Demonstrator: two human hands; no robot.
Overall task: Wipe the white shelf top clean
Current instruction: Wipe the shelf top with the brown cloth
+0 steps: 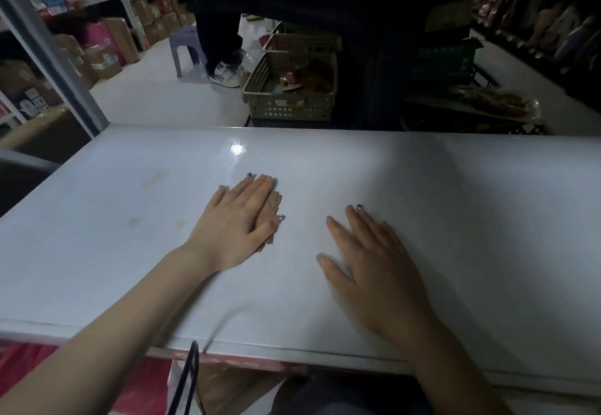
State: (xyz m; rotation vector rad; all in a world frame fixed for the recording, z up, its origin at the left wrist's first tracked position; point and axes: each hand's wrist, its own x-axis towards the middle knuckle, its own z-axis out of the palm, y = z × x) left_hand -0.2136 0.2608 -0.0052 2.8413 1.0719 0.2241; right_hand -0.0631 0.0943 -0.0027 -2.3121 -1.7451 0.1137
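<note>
Right hand (367,261): spread flat on shelf (455,187). Left hand (234,219): pressing cloth (272,209) flat; I'm judging leftward stains (156,179) need firm pressure.

One head-worn camera looks forward and down, close over the white shelf top (130,252) filling the frame's lower half.

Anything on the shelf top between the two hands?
No. In the head view the stretch of white shelf top between the left hand, flat on the brown cloth, and the right hand is bare.
</note>
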